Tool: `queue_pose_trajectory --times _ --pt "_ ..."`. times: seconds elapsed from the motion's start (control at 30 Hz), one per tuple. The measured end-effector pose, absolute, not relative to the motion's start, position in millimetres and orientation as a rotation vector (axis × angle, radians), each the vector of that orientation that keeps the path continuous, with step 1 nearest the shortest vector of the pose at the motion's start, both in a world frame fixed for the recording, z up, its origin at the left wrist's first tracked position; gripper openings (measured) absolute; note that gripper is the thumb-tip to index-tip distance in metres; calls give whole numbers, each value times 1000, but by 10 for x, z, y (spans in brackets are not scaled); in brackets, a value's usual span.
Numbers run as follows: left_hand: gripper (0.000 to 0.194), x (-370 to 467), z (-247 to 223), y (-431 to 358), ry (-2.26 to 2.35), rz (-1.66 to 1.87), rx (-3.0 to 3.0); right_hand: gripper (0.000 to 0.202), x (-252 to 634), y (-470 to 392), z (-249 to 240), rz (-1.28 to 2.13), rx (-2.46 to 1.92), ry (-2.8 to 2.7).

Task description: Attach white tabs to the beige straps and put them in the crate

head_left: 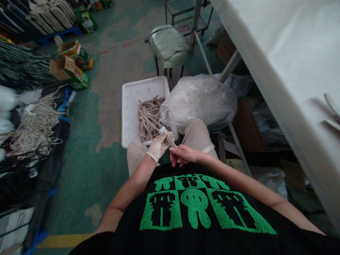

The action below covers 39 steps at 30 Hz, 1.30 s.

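Note:
A pale glove covers my left hand (158,146), whose fingers are closed round a light flat strip (170,140) with a white piece (162,130) at its upper end. My bare right hand (183,154) pinches the lower end of that strip between thumb and finger. Both hands are close together above my lap. Just beyond them, a white plastic tub (130,102) holds a tangle of beige flat straps (150,115).
Clear plastic bags (200,99) lie against the tub's right side. Behind it stands a wrapped stool (169,46). A white-covered table (287,42) runs along the right. Cord bundles (39,120) and open cartons (75,76) are at the left.

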<state>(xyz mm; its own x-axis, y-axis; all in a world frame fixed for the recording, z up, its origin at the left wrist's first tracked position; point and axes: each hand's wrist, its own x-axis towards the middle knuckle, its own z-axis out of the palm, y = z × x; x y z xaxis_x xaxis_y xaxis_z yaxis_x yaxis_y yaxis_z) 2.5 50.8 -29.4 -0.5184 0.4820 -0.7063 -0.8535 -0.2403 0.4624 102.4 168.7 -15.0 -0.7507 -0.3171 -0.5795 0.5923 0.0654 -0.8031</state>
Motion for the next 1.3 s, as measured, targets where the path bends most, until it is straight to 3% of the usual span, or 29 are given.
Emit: queue_pose_trajectory --times 0.17,0.3,0.73,1.17,1.3 --pt "16 -34 -343 402 1055 1972 -699 30 1051 1773 248 -1519 235 2214" --pt "21 -9 -304 373 952 1995 -784 50 1062 1811 496 -1099 358 2673" --pt "30 54 -155 420 814 1997 -776 49 923 1756 916 -532 260 2889" --pt "23 141 -195 515 862 1953 -695 49 780 1743 785 -610 291 2870" --pt "27 88 -212 498 883 2010 -707 43 786 1854 689 -952 144 2791"
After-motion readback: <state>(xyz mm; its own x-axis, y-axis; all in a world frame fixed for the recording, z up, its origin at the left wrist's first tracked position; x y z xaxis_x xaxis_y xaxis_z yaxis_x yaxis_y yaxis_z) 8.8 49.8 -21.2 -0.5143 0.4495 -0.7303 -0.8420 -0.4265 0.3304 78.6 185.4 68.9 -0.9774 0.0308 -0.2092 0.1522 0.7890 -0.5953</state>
